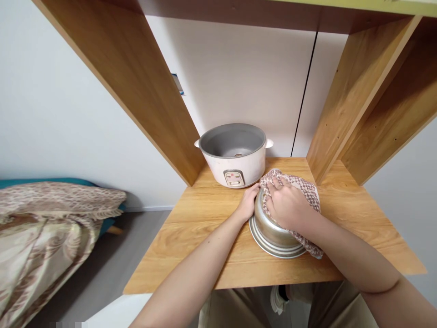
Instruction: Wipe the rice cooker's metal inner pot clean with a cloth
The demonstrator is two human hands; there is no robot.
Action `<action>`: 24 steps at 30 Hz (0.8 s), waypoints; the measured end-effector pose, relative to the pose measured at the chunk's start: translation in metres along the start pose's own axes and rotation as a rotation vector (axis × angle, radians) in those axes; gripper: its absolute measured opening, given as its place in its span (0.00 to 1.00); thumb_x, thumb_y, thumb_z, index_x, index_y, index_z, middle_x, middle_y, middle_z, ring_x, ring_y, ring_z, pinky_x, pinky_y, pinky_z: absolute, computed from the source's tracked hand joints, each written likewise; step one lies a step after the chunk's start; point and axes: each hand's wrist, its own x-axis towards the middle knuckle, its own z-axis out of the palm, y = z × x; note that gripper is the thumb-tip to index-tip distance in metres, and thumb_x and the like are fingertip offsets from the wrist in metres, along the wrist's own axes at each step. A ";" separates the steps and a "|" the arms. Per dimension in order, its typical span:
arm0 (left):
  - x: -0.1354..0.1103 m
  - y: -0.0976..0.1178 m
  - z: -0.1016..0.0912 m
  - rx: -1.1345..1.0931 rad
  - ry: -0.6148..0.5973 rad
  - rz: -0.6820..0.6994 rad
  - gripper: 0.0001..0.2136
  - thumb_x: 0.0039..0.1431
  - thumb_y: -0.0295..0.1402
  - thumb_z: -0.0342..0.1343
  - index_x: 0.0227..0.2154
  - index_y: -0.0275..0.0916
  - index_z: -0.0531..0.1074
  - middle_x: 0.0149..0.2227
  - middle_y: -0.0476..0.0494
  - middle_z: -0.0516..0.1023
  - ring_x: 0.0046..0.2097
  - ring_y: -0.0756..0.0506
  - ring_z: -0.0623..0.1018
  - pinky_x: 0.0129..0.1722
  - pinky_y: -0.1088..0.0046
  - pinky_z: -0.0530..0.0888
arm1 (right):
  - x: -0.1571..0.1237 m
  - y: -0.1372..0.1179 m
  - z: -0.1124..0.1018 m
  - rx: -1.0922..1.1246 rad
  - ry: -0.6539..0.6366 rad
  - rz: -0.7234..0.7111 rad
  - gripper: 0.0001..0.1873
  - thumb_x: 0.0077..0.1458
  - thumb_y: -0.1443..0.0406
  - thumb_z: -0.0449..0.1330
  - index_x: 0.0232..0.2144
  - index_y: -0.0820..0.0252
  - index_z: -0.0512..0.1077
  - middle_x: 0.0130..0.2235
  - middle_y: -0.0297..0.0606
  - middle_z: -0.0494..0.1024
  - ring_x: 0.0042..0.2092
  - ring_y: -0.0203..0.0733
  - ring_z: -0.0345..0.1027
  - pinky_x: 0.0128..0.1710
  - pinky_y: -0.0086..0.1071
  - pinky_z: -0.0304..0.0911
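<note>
We have the upturned metal pot [276,234] rim-down on the counter [198,228], and we seem to be wiping it with a patterned cloth [309,193] draped over its top and far right side. Our right grip [285,200] is half curled with the fingers spread, holding the cloth down against the pot. Our left grip [248,203] is partly bent against the pot's left side; we cannot tell whether it clasps the metal or only steadies it.

To wipe well, we should keep the left grip firm, since smooth metal could slide or spin under the rubbing. We do best with the cloth bunched under the palm, worked around the wall and into the rim's ridges, because its loose tail hangs past the pot's near right edge and could snag.

Behind the pot and to its left stands the rice cooker [218,166], lidless, close to our left fingers, so wide strokes that way risk a knock. Beyond the pot to the right, an upright board [336,105] limits reach. Far left of the pot lies a patterned cover [44,255].
</note>
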 end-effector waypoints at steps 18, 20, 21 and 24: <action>0.000 0.006 0.001 -0.012 0.000 0.009 0.18 0.62 0.32 0.48 0.46 0.35 0.80 0.55 0.41 0.81 0.62 0.36 0.71 0.60 0.61 0.68 | 0.001 0.000 -0.001 0.010 0.046 -0.029 0.27 0.65 0.66 0.46 0.59 0.76 0.70 0.58 0.57 0.74 0.60 0.52 0.66 0.65 0.43 0.52; -0.001 0.007 0.001 -0.011 0.005 0.005 0.16 0.61 0.33 0.50 0.45 0.35 0.81 0.55 0.41 0.81 0.62 0.35 0.71 0.60 0.60 0.68 | 0.001 0.000 -0.004 0.031 0.027 -0.006 0.25 0.65 0.66 0.46 0.57 0.73 0.73 0.56 0.55 0.76 0.58 0.52 0.68 0.63 0.42 0.56; -0.001 0.008 0.001 -0.012 0.008 0.003 0.16 0.60 0.33 0.51 0.45 0.35 0.81 0.55 0.41 0.81 0.62 0.35 0.71 0.61 0.60 0.68 | 0.001 0.000 -0.004 0.044 0.024 0.005 0.25 0.65 0.66 0.46 0.56 0.72 0.73 0.57 0.54 0.76 0.58 0.51 0.67 0.63 0.42 0.56; -0.001 0.009 0.002 -0.018 0.022 0.004 0.17 0.61 0.34 0.50 0.46 0.35 0.80 0.55 0.41 0.80 0.62 0.35 0.71 0.62 0.59 0.66 | 0.000 0.001 -0.001 0.087 0.018 0.025 0.26 0.65 0.64 0.47 0.60 0.70 0.70 0.61 0.52 0.73 0.64 0.54 0.61 0.65 0.45 0.52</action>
